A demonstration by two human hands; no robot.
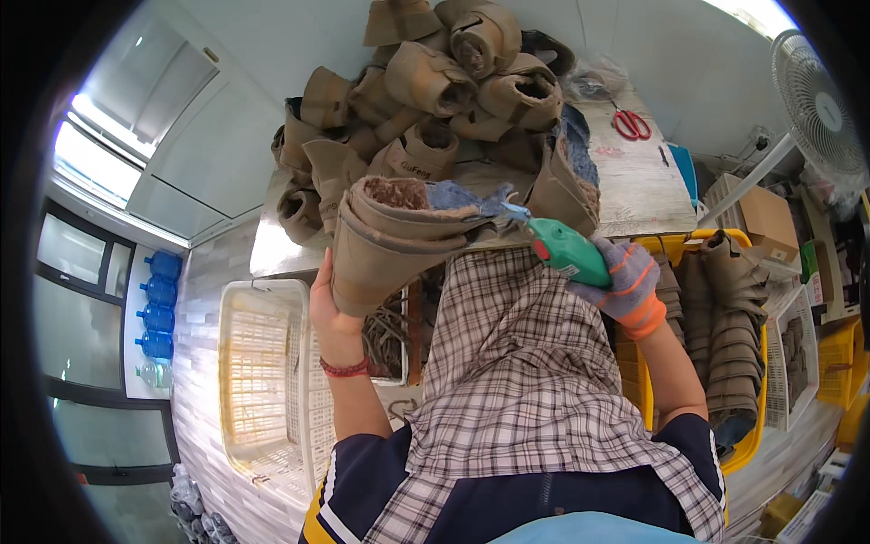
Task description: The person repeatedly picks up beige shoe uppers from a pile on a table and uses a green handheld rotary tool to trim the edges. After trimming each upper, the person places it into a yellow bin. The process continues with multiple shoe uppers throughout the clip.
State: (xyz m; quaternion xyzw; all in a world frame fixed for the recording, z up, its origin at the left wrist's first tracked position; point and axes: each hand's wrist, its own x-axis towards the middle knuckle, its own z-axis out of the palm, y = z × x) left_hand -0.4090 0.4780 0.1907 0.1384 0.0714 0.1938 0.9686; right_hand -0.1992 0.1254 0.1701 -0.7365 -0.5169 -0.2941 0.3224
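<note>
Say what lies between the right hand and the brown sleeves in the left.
The head view shows the green tool, held in the right hand, then blue fluff at the rim of the brown sleeves.

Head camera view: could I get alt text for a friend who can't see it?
A bare left hand holds nested brown, fur-lined, cone-shaped cuffs, while a right hand in a grey-and-orange knit glove holds a green handheld tool, its tip at blue fluffy lining. Beyond, more brown cuffs are heaped on a pale, worn table.
</note>
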